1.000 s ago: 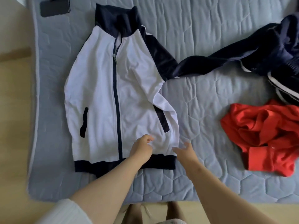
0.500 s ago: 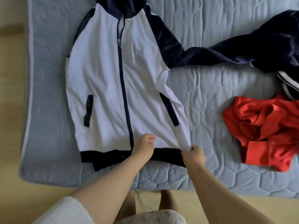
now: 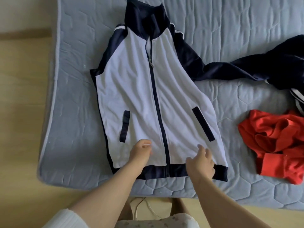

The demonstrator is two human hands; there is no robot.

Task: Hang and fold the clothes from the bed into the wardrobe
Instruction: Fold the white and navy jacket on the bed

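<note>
You are at the flattening stage of the fold. The white and navy jacket (image 3: pixel 139 96) lies face up in the middle of the frame, zip (image 3: pixel 157 102) closed, collar toward the top, navy hem (image 3: pixel 156 171) toward you.

Your left hand (image 3: pixel 141 150) rests on the white front just left of the zip, fingers curled. Blur hides whether it pinches cloth, so I cannot tell. Your right hand (image 3: pixel 201 160) lies spread and relaxed over the hem right of the zip, gripping nothing.

One navy sleeve (image 3: pixel 230 68) trails toward the right edge of the frame, so the next move probably calls for bringing it across the body before you fold the sides in.

The jacket lies on a quilted blue-grey mattress (image 3: pixel 74 112). A crumpled red garment (image 3: pixel 279 145) sits at the right, and a dark garment (image 3: pixel 292 51) is heaped above it. Pale wooden floor (image 3: pixel 21 112) runs along the left and bottom, with a thin cable (image 3: pixel 148 209) near your feet. No wardrobe is in view.
</note>
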